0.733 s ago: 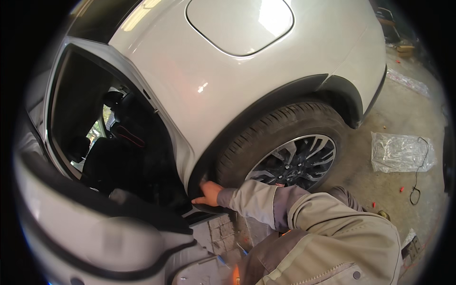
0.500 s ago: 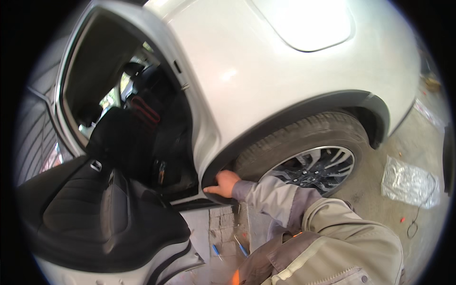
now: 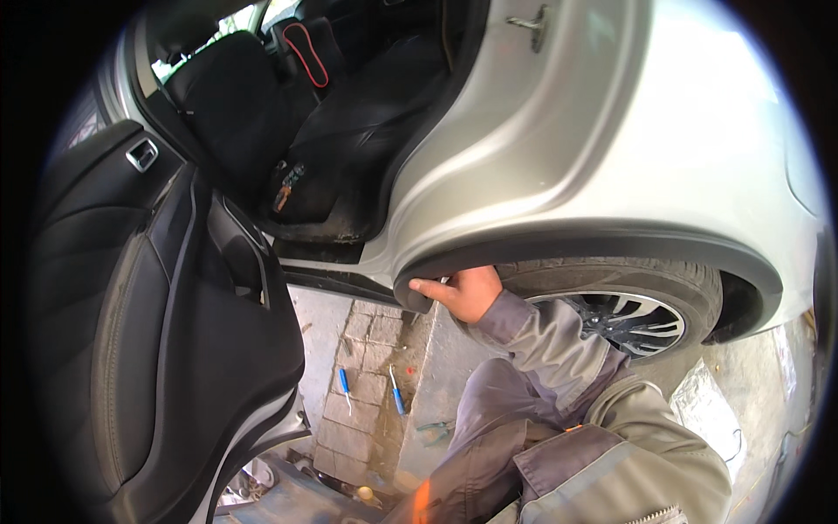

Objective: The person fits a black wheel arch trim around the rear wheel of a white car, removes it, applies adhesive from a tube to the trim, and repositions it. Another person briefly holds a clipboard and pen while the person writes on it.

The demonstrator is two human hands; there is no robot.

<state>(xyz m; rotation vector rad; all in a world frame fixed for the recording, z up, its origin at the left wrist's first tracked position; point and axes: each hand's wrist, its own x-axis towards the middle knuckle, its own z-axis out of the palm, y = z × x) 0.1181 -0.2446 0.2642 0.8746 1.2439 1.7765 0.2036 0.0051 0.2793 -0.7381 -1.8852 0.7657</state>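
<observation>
My right hand (image 3: 472,293) grips the lower front end of the black wheel arch trim (image 3: 559,243) on a white car. Its thumb lies across the outer face of the trim. The other fingers curl behind the edge and are hidden. Directly beside the hand is the rear tire (image 3: 602,274), with a black and silver alloy wheel (image 3: 630,321). The trim end hangs just below the door sill (image 3: 336,278). My left hand does not show.
An open rear door (image 3: 188,323) fills the left side. Two blue-handled hand tools (image 3: 344,381) (image 3: 397,400) and pliers (image 3: 432,430) lie on the ground below the sill. Clear plastic wrap (image 3: 705,409) lies behind the wheel. Inside the car are dark seats (image 3: 231,92).
The view has moved closer and swung toward the sill and ground, so the car appears shifted. My right hand stays at the front end of the wheel arch trim, its thumb still across it.
</observation>
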